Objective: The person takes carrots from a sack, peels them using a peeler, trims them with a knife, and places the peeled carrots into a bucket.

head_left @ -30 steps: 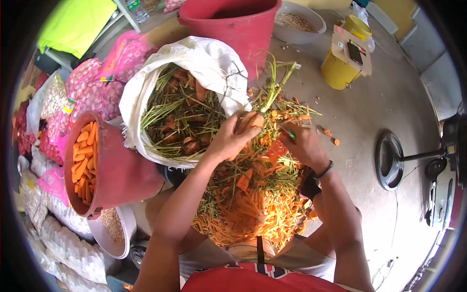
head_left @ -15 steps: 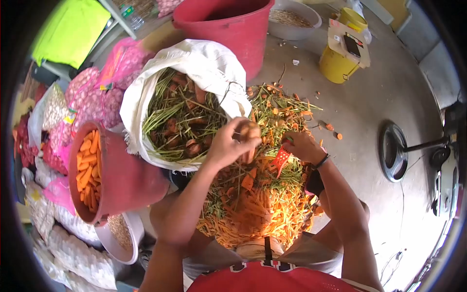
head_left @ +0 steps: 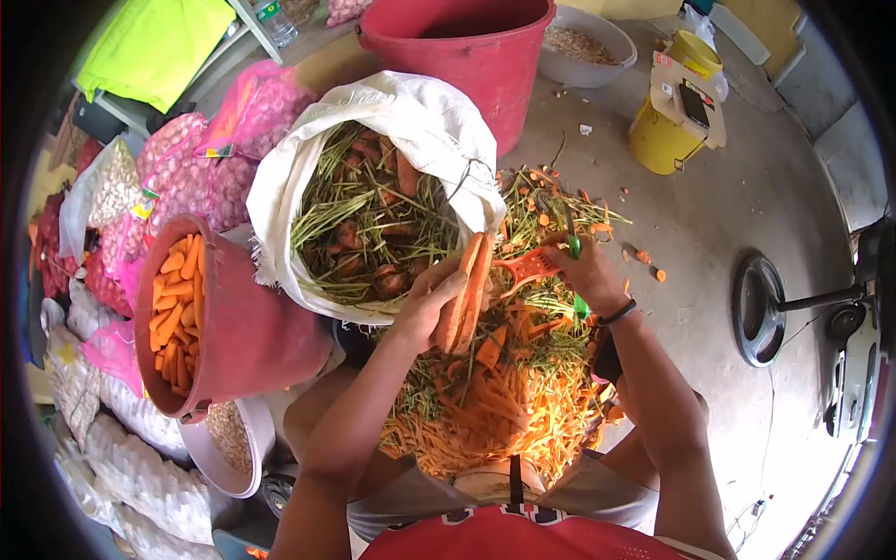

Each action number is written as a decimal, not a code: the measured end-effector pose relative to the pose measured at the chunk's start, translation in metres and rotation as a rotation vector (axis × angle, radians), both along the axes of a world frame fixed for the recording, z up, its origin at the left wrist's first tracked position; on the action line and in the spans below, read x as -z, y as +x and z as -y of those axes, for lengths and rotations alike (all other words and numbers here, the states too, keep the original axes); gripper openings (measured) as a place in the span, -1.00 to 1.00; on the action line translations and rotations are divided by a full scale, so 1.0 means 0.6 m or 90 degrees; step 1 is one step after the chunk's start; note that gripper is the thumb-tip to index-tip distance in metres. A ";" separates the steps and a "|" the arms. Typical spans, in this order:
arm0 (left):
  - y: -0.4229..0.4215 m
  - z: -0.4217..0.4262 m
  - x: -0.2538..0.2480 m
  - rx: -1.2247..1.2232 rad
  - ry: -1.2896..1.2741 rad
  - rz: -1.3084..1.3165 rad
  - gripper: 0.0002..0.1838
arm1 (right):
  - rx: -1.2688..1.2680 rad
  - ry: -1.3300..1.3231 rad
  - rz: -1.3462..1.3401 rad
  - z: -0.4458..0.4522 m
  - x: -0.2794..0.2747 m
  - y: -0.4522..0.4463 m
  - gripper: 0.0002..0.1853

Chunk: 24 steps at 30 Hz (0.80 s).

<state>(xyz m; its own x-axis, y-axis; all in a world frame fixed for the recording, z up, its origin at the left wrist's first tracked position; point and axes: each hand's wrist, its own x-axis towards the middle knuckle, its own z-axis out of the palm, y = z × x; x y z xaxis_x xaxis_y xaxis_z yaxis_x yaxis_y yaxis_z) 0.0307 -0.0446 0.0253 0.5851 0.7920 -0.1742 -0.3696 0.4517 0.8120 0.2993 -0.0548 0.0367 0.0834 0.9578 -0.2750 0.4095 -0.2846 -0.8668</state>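
Since the red bucket (head_left: 257,322) at the left of the frame holds a good load of smooth, bright carrots (head_left: 175,313), we judge that a fair share is already peeled. Left of upper centre, the white sack (head_left: 369,91) is well filled with dull-skinned carrots (head_left: 408,175) among green stalks, so we reckon plenty is left. At the centre, our left hand (head_left: 432,297) is closed around a long carrot (head_left: 471,297), perhaps two side by side, in front of the sack's lower right rim; we cannot tell how much of its skin is off. Below, a broad heap of orange shavings (head_left: 499,415) lies between our knees, speaking for much work done. Right of centre, our right hand (head_left: 590,273) is clamped on a red-orange peeler (head_left: 528,269) and a green-handled tool (head_left: 574,247), probably a knife. The peeler's head is just beside the carrot; we cannot tell whether they touch.
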 end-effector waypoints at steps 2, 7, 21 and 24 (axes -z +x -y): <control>0.010 0.003 0.011 -0.017 0.001 0.087 -0.47 | -0.062 0.062 0.026 -0.003 0.060 -0.008 -0.66; 0.012 -0.003 0.009 -0.065 0.030 0.030 -0.38 | -0.209 0.064 0.181 0.015 0.059 -0.035 -0.55; 0.010 0.005 -0.022 0.018 0.392 -0.307 -0.53 | -0.314 0.071 -0.151 0.018 -0.011 -0.043 -0.20; 0.016 0.006 -0.026 0.024 0.377 -0.305 -0.55 | -0.292 0.032 -0.128 0.020 -0.012 -0.045 -0.11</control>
<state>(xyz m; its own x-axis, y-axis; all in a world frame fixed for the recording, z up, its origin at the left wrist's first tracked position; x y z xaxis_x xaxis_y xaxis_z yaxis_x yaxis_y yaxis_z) 0.0402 -0.0481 0.0409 0.5805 0.8136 0.0324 0.0913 -0.1046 0.9903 0.2720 -0.0666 0.0440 -0.3989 0.8959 -0.1956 0.3064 -0.0708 -0.9493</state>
